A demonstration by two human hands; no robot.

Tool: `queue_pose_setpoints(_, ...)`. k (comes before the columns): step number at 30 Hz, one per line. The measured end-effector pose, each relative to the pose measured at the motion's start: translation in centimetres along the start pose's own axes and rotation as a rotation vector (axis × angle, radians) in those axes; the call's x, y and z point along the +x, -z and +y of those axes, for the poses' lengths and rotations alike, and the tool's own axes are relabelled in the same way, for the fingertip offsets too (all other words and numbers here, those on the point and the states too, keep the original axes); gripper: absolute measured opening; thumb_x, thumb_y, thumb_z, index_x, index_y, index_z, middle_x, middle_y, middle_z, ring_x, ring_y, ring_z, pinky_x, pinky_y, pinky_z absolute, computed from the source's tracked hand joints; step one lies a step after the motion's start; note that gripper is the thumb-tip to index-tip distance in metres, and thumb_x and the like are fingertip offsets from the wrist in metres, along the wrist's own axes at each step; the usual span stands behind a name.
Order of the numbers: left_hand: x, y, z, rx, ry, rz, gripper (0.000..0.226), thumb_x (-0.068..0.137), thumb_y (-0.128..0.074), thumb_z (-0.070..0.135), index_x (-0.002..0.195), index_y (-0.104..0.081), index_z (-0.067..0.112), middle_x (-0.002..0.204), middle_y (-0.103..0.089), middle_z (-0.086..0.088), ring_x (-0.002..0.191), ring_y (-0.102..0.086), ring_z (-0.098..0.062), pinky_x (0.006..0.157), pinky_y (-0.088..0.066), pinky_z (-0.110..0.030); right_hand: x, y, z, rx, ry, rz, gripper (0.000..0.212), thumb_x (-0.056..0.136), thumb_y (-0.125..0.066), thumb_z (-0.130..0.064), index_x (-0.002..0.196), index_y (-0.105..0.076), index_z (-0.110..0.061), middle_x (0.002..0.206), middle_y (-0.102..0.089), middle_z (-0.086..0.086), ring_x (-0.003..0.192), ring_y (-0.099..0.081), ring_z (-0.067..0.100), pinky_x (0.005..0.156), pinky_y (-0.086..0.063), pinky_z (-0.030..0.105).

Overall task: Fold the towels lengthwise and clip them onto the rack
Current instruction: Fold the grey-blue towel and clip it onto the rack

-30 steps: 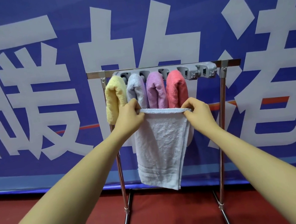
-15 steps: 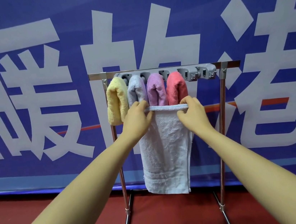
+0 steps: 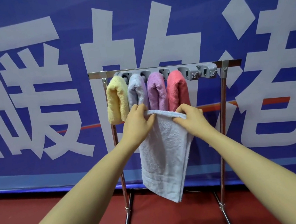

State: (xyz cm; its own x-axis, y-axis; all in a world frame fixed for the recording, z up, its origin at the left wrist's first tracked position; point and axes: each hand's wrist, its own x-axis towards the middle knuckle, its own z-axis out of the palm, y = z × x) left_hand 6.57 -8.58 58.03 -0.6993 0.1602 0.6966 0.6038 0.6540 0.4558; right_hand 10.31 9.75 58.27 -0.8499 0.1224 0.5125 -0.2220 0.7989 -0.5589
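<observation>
Both hands pinch the top edge of a pale folded towel, the left hand at its left corner and the right hand at its right. The towel hangs in front of the rack, below four clipped towels: yellow, lavender, purple, pink.

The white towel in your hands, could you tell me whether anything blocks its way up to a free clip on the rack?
Nothing visible does: the white towel hangs below the coral towel, and the free clips lie up to the right.
</observation>
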Motion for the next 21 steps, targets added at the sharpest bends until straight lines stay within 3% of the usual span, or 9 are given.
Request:
queue_pose_setpoints(2, -0.1, 0.0, -0.3, 0.007, -0.001, -0.003, 0.023, 0.087, -0.06, 0.029, 0.084, -0.05, 0.008, 0.087, -0.048, -0.003, 0.075, -0.046, -0.018, 0.063, -0.04, -0.031, 0.0, -0.1, 0.1, 0.043, 0.013, -0.095, 0.009, 0.081, -0.065, -0.021, 0.089, -0.062, -0.025, 0.082, -0.063, -0.011, 0.092, -0.058, 0.016, 0.094, -0.039, 0.039)
queue_pose_setpoints(5, 0.1, -0.2, -1.0, -0.01, 0.002, -0.019, 0.023, 0.087, -0.06, 0.028, 0.082, -0.048, 0.01, 0.087, -0.048, -0.003, 0.076, -0.047, -0.017, 0.064, -0.041, -0.03, 0.0, -0.2, 0.0, 0.129, 0.028, -0.192, 0.009, 0.081, -0.067, -0.017, 0.085, -0.068, -0.025, 0.082, -0.068, -0.001, 0.082, -0.058, 0.011, 0.091, -0.043, 0.041)
queue_pose_setpoints(9, 0.9, -0.4, -1.2, -0.053, -0.034, -0.056, 0.022, 0.087, -0.063, 0.026, 0.085, -0.053, 0.006, 0.087, -0.047, -0.001, 0.077, -0.046, -0.016, 0.069, -0.038, -0.025, -0.3, -0.2, -0.8, 0.412, 0.056, -0.274, 0.012, 0.083, -0.067, -0.006, 0.094, -0.072, -0.011, 0.086, -0.066, 0.001, 0.081, -0.056, 0.008, 0.077, -0.044, 0.024)
queue_pose_setpoints(12, 1.4, -0.7, -0.5, -0.102, -0.093, -0.079, 0.019, 0.088, -0.063, 0.022, 0.093, -0.056, 0.005, 0.091, -0.044, 0.002, 0.077, -0.045, -0.012, 0.07, -0.037, -0.021, -0.2, -0.5, -1.2, 0.475, 0.106, -0.235, 0.016, 0.084, -0.066, -0.006, 0.098, -0.072, -0.01, 0.085, -0.063, -0.001, 0.079, -0.054, 0.006, 0.074, -0.04, 0.019)
queue_pose_setpoints(14, 1.8, -0.8, 0.1, -0.132, -0.065, -0.054, 0.023, 0.086, -0.065, 0.023, 0.1, -0.056, 0.007, 0.096, -0.042, 0.003, 0.075, -0.047, -0.011, 0.071, -0.044, -0.027, 0.0, -0.8, -1.0, 0.481, 0.107, -0.187, 0.016, 0.085, -0.066, -0.007, 0.098, -0.072, -0.013, 0.082, -0.06, -0.003, 0.077, -0.052, 0.004, 0.075, -0.038, 0.021)
queue_pose_setpoints(16, 1.9, -0.7, 0.5, -0.131, -0.015, -0.016, 0.022, 0.084, -0.067, 0.027, 0.097, -0.056, 0.012, 0.087, -0.045, 0.005, 0.068, -0.045, -0.008, 0.064, -0.043, -0.03, 0.1, -1.1, -0.7, 0.463, 0.097, -0.139, 0.018, 0.086, -0.065, -0.01, 0.099, -0.073, -0.018, 0.08, -0.059, -0.006, 0.076, -0.052, 0.003, 0.08, -0.037, 0.026)
queue_pose_setpoints(18, 1.6, -0.9, 0.8, -0.135, -0.023, -0.075, 0.009, 0.086, -0.061, 0.019, 0.092, -0.058, 0.014, 0.07, -0.052, 0.006, 0.062, -0.048, -0.01, 0.06, -0.045, -0.033, 0.0, -1.3, -0.5, 0.451, 0.082, -0.102, 0.022, 0.087, -0.063, -0.01, 0.102, -0.073, -0.022, 0.085, -0.062, -0.005, 0.083, -0.056, 0.005, 0.086, -0.039, 0.029)
queue_pose_setpoints(21, 0.6, -1.2, 1.3, -0.237, -0.038, -0.23, 0.02, 0.085, -0.051, 0.006, 0.1, -0.059, 0.015, 0.073, -0.062, -0.002, 0.057, -0.052, -0.004, 0.057, -0.044, -0.015, -0.1, -1.4, -0.3, 0.492, 0.043, -0.079, 0.025, 0.087, -0.06, -0.006, 0.106, -0.072, -0.018, 0.092, -0.065, -0.003, 0.09, -0.06, 0.009, 0.087, -0.045, 0.027)
